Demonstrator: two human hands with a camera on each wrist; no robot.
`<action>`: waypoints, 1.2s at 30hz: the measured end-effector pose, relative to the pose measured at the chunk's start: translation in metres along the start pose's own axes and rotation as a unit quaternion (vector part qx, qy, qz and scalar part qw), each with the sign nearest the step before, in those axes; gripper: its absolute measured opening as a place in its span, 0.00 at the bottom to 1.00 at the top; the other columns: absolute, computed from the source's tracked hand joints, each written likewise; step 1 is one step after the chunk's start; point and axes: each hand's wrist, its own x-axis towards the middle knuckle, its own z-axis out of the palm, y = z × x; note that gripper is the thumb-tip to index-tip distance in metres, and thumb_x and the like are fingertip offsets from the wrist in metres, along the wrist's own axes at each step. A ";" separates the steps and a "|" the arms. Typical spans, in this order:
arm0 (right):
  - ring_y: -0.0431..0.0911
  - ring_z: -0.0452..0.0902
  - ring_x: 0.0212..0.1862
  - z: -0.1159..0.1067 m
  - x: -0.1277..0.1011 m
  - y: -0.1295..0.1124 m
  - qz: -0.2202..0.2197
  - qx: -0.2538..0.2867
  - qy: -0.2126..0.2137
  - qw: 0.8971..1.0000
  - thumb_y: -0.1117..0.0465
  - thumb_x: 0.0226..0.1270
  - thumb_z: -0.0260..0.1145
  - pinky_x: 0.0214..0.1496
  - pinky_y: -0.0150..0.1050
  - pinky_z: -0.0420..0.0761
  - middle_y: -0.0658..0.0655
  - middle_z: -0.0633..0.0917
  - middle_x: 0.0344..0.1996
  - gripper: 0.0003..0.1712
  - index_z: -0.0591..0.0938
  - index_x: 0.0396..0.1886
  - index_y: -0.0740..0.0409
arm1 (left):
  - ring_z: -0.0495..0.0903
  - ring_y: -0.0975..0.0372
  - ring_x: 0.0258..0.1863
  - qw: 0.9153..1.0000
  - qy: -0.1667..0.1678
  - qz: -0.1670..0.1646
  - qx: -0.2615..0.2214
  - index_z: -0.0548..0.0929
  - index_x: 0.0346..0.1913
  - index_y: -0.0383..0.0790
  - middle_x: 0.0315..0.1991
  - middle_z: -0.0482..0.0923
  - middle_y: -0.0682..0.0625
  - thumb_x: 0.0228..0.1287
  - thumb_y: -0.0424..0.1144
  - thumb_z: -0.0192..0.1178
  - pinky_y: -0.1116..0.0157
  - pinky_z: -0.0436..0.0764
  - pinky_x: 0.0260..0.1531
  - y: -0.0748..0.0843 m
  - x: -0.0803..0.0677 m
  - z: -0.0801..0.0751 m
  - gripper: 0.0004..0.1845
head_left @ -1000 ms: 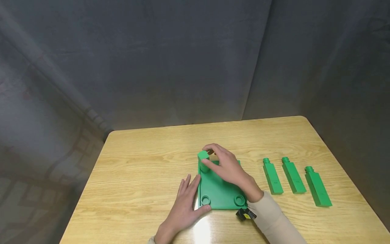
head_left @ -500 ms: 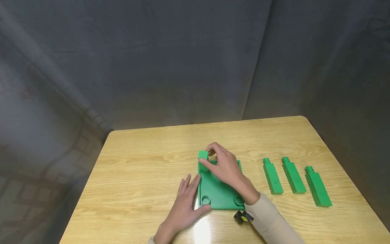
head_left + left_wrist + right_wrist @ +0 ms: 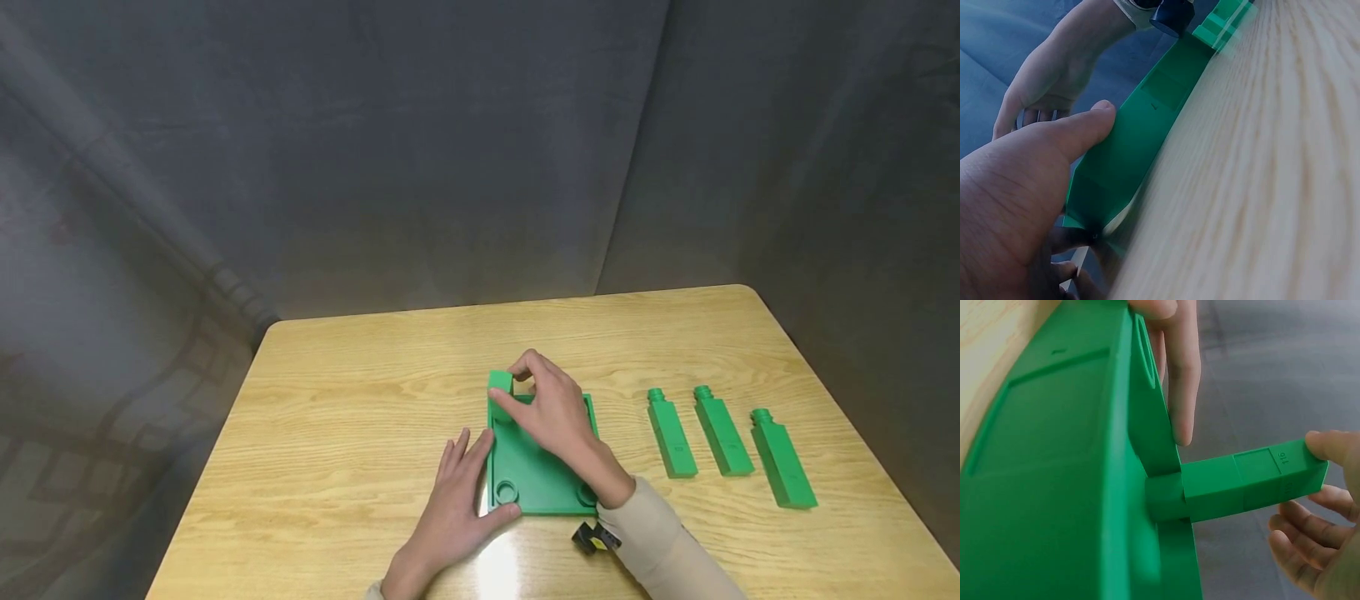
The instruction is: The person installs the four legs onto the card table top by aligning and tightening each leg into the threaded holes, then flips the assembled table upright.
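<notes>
A green tabletop panel (image 3: 536, 471) lies flat with raised round sockets near its corners. At its far left corner stands a green square table leg (image 3: 500, 382), its round end down in the socket. My right hand (image 3: 557, 408) pinches the leg's upper end between thumb and fingers; in the right wrist view the leg (image 3: 1254, 478) stands straight out from the panel. My left hand (image 3: 453, 508) rests at the panel's near left corner, thumb along the near edge and straight fingers along the left side. The far right socket is hidden behind the right hand.
Three more green legs with threaded ends lie on the wooden table (image 3: 360, 400) to the right: a left one (image 3: 672, 437), a middle one (image 3: 723, 437) and a right one (image 3: 782, 462). A dark curtain (image 3: 450, 167) hangs behind.
The leg has turned, its square top going from diagonal to facing front. My right thumb and fingers have closed onto it, and the right forearm has shifted slightly left. My left hand stays put.
</notes>
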 end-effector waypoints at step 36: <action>0.57 0.84 0.59 -0.053 -0.037 0.006 -0.008 0.019 0.088 0.996 0.62 0.70 0.81 0.62 0.53 0.82 0.58 0.89 0.55 0.43 0.72 0.82 0.56 | 0.46 0.41 0.90 1.000 0.005 -0.013 0.014 0.58 0.91 0.50 0.89 0.59 0.51 0.69 0.68 0.70 0.31 0.48 0.84 -0.001 -0.003 0.002 0.56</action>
